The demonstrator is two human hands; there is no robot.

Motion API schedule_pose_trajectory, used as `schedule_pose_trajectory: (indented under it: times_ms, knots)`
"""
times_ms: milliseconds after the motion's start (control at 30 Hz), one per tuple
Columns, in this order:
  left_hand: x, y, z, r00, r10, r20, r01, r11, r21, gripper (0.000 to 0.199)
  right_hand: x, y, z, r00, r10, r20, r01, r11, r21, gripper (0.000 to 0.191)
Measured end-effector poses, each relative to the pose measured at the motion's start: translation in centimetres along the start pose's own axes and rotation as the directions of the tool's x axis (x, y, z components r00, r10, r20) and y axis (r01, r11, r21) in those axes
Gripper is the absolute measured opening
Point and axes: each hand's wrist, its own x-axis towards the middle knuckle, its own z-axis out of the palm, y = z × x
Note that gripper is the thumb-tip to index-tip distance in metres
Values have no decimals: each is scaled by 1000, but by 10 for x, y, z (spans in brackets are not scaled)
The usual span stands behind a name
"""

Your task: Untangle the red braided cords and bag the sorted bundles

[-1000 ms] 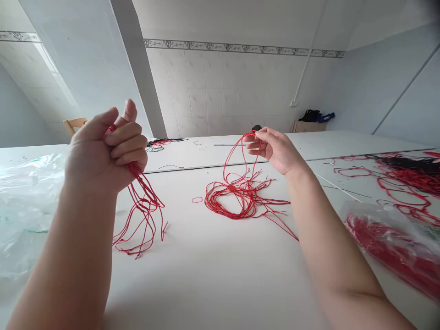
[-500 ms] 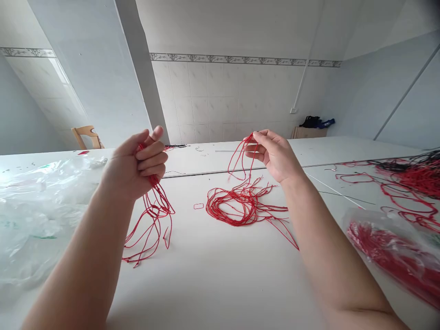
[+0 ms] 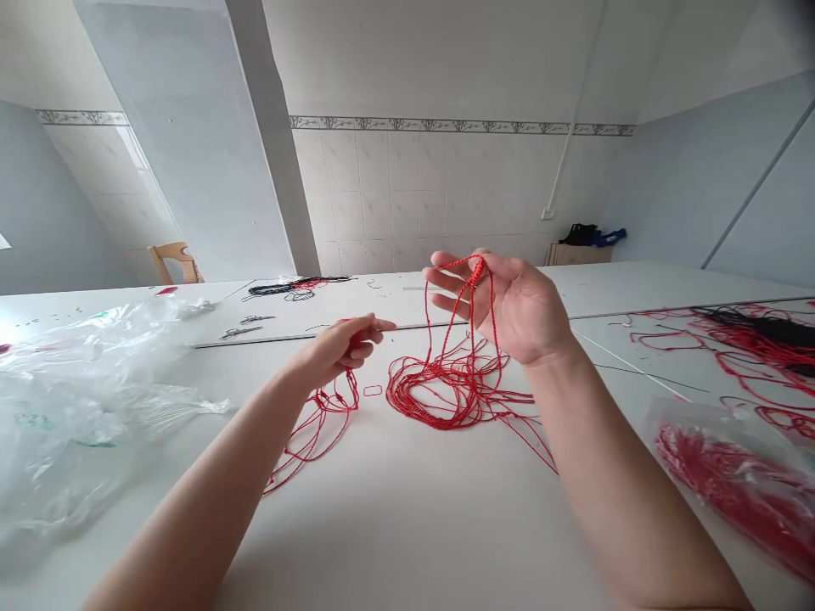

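Note:
My right hand [image 3: 519,305] is raised above the table, pinching a braided red cord [image 3: 476,271] between thumb and index finger, the other fingers loosely apart. Thin strands of that cord hang down toward a coiled bundle of red cords [image 3: 429,416] on the white tabletop; I cannot tell whether they touch it. Lower and to the left, my left hand [image 3: 347,348] is curled round a bunch of red cords [image 3: 322,441], whose loops and knotted ends trail down beside my forearm. Its index finger points right. A small red loop [image 3: 373,391] lies between that bunch and the coil.
Clear plastic bags [image 3: 95,399] cover the left side of the table. Black and red cords [image 3: 293,288] and scissors [image 3: 245,328] lie at the back left. On the right are a bag of red cords [image 3: 732,484] and a tangled red and black pile [image 3: 770,339]. A wooden chair [image 3: 173,259] stands behind.
My left hand has moved right and down with its bunch, toward the coil. My right hand has turned palm-up, showing the braided cord more plainly. The view has shifted slightly.

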Motion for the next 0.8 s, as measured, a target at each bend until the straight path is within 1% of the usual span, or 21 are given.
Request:
schedule_pose_trajectory:
  times_ms: [100, 167, 233, 267, 333, 400, 467, 533, 633, 667, 733, 767, 800]
  knots:
    - [6, -16, 7, 996, -73, 57, 73, 997, 15, 31, -1, -2, 5, 999, -37, -21, 36, 999, -16, 39]
    - [7, -20, 12, 977, -149, 154, 152, 988, -3, 42, -1, -1, 7, 998, -53, -35, 52, 999, -10, 41]
    - [6, -19, 16, 939, -209, 271, 227, 973, -36, 51, 0, 1, 7, 997, -63, -47, 63, 998, 16, 39]
    - [5, -17, 17, 923, -221, 313, 249, 967, -51, 54, 1, 1, 7, 997, -64, -52, 65, 997, 29, 37]
    - [2, -11, 18, 915, -219, 338, 255, 965, -65, 58, 3, 3, 5, 997, -61, -57, 63, 997, 42, 35]
    - [0, -4, 18, 924, -204, 324, 237, 969, -66, 59, 5, 6, 2, 997, -60, -55, 63, 997, 42, 36]
    - [-4, 3, 16, 934, -180, 310, 209, 976, -65, 56, 7, 9, -1, 996, -68, -54, 71, 996, 53, 38]
    - [-9, 10, 12, 944, -137, 300, 164, 984, -65, 46, 11, 15, -3, 994, -76, -75, 83, 993, 88, 35]
    - [-21, 25, 4, 959, -53, 279, 76, 994, -73, 28, 18, 27, -4, 991, -64, -120, 87, 976, 197, 25]
    - [-25, 32, 1, 962, -29, 271, 54, 995, -82, 22, 21, 33, -5, 992, -43, -123, 72, 968, 240, 21]
    - [-36, 46, -6, 968, 32, 250, 0, 992, -127, 14, 25, 45, -5, 995, 31, -94, -3, 960, 281, 19]
    - [-42, 55, -9, 971, 83, 224, -46, 985, -166, 14, 26, 51, -5, 995, 75, -68, -55, 964, 260, 19]
    - [-48, 63, -12, 969, 163, 186, -119, 966, -230, 16, 27, 57, -5, 992, 116, -42, -106, 974, 201, 21]
